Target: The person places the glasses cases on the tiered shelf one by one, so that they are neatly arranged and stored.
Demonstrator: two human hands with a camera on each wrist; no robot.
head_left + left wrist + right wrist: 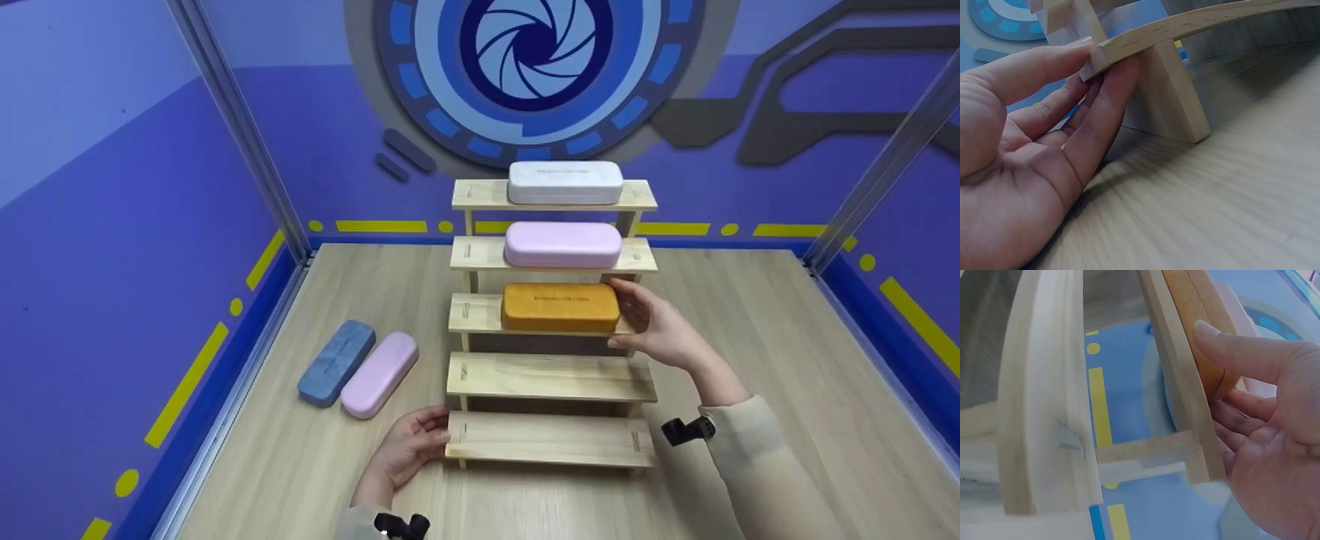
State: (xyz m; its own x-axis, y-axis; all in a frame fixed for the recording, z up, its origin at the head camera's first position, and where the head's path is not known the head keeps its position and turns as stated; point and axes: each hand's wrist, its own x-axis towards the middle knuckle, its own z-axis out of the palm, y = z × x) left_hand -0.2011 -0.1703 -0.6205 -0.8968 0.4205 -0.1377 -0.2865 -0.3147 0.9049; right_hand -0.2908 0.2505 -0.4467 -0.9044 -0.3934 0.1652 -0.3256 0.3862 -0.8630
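A wooden stepped rack (pixel 551 379) stands on the table. An orange glasses case (pixel 560 309) sits on its middle step. My right hand (pixel 664 330) holds the case's right end, with the thumb (pixel 1230 349) on the front and the fingers behind. At the lowest step, my left hand (pixel 405 450) grips the left end, thumb above and fingers underneath, as the left wrist view shows. One step above the orange case lies a pink glasses case (pixel 562 244); a white glasses case (pixel 565 182) is on the top step.
On the table left of the rack, a blue glasses case (pixel 337 364) and a second pink glasses case (pixel 380 375) lie side by side at a slant. Purple-blue printed walls (pixel 322 150) enclose the table at the back and sides.
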